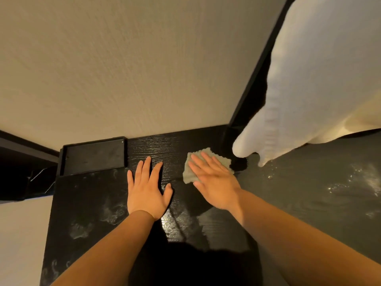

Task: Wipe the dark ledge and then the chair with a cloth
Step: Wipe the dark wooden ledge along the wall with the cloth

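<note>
A dark wood-grain ledge [90,205] runs along the beige wall, with pale dusty smears on its left part. A small grey-green cloth [190,172] lies on the ledge near its far right end. My right hand [212,182] presses flat on the cloth with straight fingers. My left hand [147,190] rests flat on the bare ledge just left of it, fingers spread. No chair shows in this view.
A shallow black tray [93,155] sits against the wall at the ledge's far left. A white towel [309,89] hangs down at the right, its corner close to the cloth. A dark glossy surface [319,195] with speckled marks lies to the right.
</note>
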A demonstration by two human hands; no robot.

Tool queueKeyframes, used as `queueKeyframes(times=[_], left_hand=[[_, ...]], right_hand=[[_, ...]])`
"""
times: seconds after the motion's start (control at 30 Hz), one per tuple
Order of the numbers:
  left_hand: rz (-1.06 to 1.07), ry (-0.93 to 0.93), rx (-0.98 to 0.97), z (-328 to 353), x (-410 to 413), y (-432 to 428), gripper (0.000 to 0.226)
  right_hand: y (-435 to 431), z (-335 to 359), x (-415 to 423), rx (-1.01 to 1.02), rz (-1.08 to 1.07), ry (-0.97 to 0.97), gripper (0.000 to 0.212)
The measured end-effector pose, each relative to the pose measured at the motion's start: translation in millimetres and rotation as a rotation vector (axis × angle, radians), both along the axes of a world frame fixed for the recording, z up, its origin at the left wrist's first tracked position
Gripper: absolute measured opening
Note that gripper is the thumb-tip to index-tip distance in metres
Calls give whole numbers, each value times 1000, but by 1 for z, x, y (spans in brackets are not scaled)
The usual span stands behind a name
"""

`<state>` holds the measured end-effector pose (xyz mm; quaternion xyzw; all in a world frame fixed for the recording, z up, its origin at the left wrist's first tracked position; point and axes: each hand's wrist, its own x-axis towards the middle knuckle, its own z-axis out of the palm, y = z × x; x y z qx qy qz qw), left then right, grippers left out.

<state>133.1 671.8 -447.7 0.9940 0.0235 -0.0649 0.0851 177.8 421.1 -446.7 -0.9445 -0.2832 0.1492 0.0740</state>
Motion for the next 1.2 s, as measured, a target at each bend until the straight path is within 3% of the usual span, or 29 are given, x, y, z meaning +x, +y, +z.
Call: queueKeyframes(times=[0.07, 0.17, 0.23, 0.3, 0.47, 0.53, 0.67, 0.77, 0.83, 0.9, 1.0, 1.07, 1.2], left_hand=[[7, 5, -5, 0, 0, 0, 75], [6, -3, -12, 0, 0, -2, 75], [7, -6, -14, -1, 1, -1, 75], [5, -6, -19, -1, 0, 0, 74], [-7, -7, -37, 1, 0, -1, 74], [2, 3, -44, 3, 0, -2, 75], [12, 23, -59, 5, 1, -1, 75], [7, 27, -66, 2, 0, 1, 75], [-5, 26, -74, 0, -1, 3, 75], [-13, 33, -77, -1, -1, 4, 75], [-26, 70, -52, -1, 0, 5, 76], [-38, 69, -40, -2, 0, 6, 76], [-51, 49, -49, -3, -1, 7, 77]], right_hand=[[-26, 3, 4, -42, -137, -21, 66], [-55, 11, 9, -159, -521, 62, 62], [-52, 15, 8, -163, -625, 99, 62], [-35, 16, 3, -134, -588, 49, 66], [2, 25, -35, -65, -142, 57, 67], [-10, 29, -30, -21, -54, -4, 65], [-41, 19, -14, -184, -451, -42, 68], [-9, 11, -28, -115, -651, 20, 68], [28, 9, -56, -43, -571, -11, 68], [55, 8, -94, -4, -347, -9, 68], [46, 9, -113, -11, -123, 43, 64], [25, 4, -104, -54, -196, -26, 64], [5, 8, -92, -108, -580, 24, 66]])
